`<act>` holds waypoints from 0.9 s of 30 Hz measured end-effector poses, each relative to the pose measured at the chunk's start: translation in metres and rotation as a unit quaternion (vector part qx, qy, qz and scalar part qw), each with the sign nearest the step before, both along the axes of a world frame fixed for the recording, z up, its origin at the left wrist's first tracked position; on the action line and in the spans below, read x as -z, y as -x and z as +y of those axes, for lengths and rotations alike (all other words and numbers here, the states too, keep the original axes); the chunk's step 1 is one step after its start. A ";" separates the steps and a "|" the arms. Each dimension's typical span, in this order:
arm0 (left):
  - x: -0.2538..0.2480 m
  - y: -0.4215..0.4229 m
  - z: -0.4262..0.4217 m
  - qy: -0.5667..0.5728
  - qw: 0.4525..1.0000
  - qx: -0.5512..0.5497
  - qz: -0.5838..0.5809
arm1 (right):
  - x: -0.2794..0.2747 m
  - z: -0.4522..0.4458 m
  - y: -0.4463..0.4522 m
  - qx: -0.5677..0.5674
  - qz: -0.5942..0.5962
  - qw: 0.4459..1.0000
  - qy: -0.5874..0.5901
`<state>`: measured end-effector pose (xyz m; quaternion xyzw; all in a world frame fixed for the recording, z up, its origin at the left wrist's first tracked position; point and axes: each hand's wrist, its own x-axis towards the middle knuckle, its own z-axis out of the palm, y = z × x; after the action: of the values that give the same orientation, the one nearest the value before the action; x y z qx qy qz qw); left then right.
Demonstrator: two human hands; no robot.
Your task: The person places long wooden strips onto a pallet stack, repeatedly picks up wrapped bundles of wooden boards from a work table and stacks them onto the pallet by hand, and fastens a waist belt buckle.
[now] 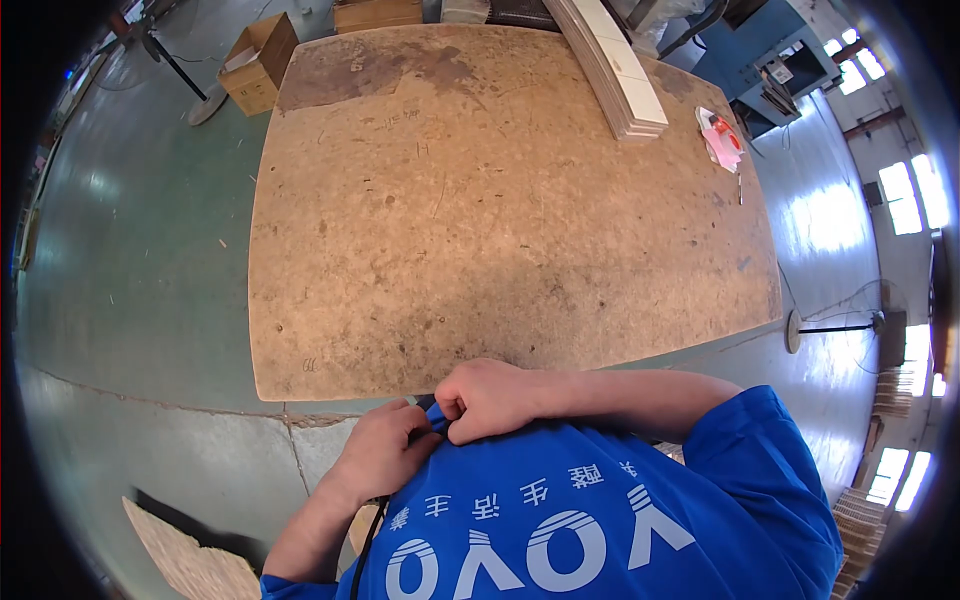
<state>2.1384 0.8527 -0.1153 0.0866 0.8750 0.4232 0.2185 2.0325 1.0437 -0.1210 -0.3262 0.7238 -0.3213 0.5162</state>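
Both of my hands are together at the lower edge of a blue shirt point(560, 500) with white lettering, near the front edge of the wooden table point(420, 230). My left hand point(385, 445) has its fingers curled in at the shirt's hem, beside a dark cord. Close against it on the right, my right hand point(485, 400) is closed on the blue cloth, its forearm reaching in from the right. The fingertips of both hands are partly hidden, and a small dark piece shows between them.
A stack of long boards point(625, 90) lies at the table's back right. Beside it are a pink and white packet point(720, 140) and a thin pen-like item point(740, 188). Behind the table's left corner stands an open cardboard box point(258, 75); a fan base point(207, 104) is farther left.
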 end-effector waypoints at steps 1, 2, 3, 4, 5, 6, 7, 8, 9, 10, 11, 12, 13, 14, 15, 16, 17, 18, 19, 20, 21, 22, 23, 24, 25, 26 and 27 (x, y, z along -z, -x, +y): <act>0.000 0.001 -0.001 0.017 1.000 0.009 -0.008 | 0.000 0.000 0.001 0.004 0.001 1.000 0.004; 0.003 0.002 -0.004 -0.022 0.997 0.002 -0.070 | 0.000 0.001 0.002 0.003 0.002 1.000 0.007; 0.008 0.002 -0.010 -0.060 0.989 -0.004 -0.134 | 0.000 0.001 0.002 0.002 0.001 1.000 0.010; 0.013 0.001 -0.015 -0.098 0.976 -0.011 -0.196 | 0.000 0.002 0.002 0.001 0.001 1.000 0.013; 0.015 -0.001 -0.021 -0.159 0.950 -0.039 -0.268 | 0.001 0.002 0.001 -0.010 0.013 1.000 0.017; 0.016 -0.003 -0.026 -0.219 0.914 -0.067 -0.335 | 0.003 0.001 0.001 -0.022 0.026 0.999 0.020; 0.019 -0.005 -0.029 -0.278 0.869 -0.092 -0.400 | 0.003 0.002 0.001 -0.032 0.038 0.998 0.023; 0.026 -0.012 -0.031 -0.304 0.866 -0.098 -0.385 | 0.003 0.001 -0.001 -0.033 0.038 0.999 0.017; 0.037 -0.019 -0.031 -0.332 0.863 -0.106 -0.366 | 0.002 0.000 0.000 -0.038 0.041 0.998 0.012; 0.045 -0.021 -0.031 -0.359 0.860 -0.115 -0.344 | 0.001 -0.001 0.002 -0.044 0.047 0.998 0.007; 0.047 -0.023 -0.031 -0.369 0.853 -0.132 -0.345 | 0.002 -0.001 0.001 -0.046 0.055 0.997 0.028; 0.048 -0.025 -0.030 -0.380 0.845 -0.149 -0.346 | 0.005 -0.001 0.001 -0.048 0.064 0.996 0.048; 0.049 -0.026 -0.030 -0.390 0.837 -0.165 -0.345 | 0.007 -0.001 0.001 -0.050 0.073 0.994 0.069; 0.052 -0.030 -0.030 -0.397 0.838 -0.156 -0.340 | 0.005 -0.002 0.000 -0.066 0.064 0.995 0.049; 0.054 -0.034 -0.033 -0.403 0.839 -0.146 -0.334 | 0.000 -0.004 0.002 -0.083 0.056 0.995 0.030; 0.056 -0.034 -0.034 -0.410 0.842 -0.135 -0.324 | -0.004 -0.005 0.006 -0.100 0.052 0.994 0.010; 0.055 -0.033 -0.033 -0.409 0.840 -0.139 -0.327 | -0.003 -0.005 0.008 -0.110 0.053 0.992 0.011; 0.052 -0.036 -0.034 -0.405 0.839 -0.144 -0.335 | -0.002 -0.006 0.006 -0.119 0.050 0.991 0.014; 0.051 -0.034 -0.036 -0.401 0.839 -0.148 -0.337 | -0.001 -0.007 0.008 -0.129 0.052 0.990 0.018; 0.052 -0.035 -0.036 -0.408 0.836 -0.148 -0.336 | -0.003 -0.007 0.009 -0.132 0.054 0.990 0.017; 0.056 -0.038 -0.037 -0.415 0.832 -0.148 -0.336 | -0.006 -0.007 0.009 -0.134 0.054 0.989 0.017; 0.059 -0.037 -0.038 -0.423 0.830 -0.146 -0.333 | -0.008 -0.007 0.011 -0.136 0.059 0.989 0.015; 0.060 -0.038 -0.038 -0.413 0.837 -0.142 -0.329 | -0.009 -0.006 0.011 -0.139 0.063 0.988 0.015; 0.060 -0.041 -0.039 -0.402 0.844 -0.139 -0.326 | -0.008 -0.006 0.010 -0.141 0.064 0.988 0.016; 0.060 -0.039 -0.039 -0.393 0.853 -0.135 -0.317 | -0.009 -0.006 0.013 -0.145 0.072 0.987 0.017; 0.056 -0.037 -0.040 -0.371 0.859 -0.138 -0.325 | -0.007 -0.003 0.015 -0.132 0.073 0.988 0.029; 0.048 -0.038 -0.040 -0.348 0.864 -0.143 -0.334 | -0.002 0.001 0.016 -0.121 0.071 0.989 0.043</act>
<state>2.1763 0.8123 -0.1635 -0.1156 0.5481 0.7303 0.3909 2.0168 1.0452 -0.1190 -0.4550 0.6993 -0.2635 0.4842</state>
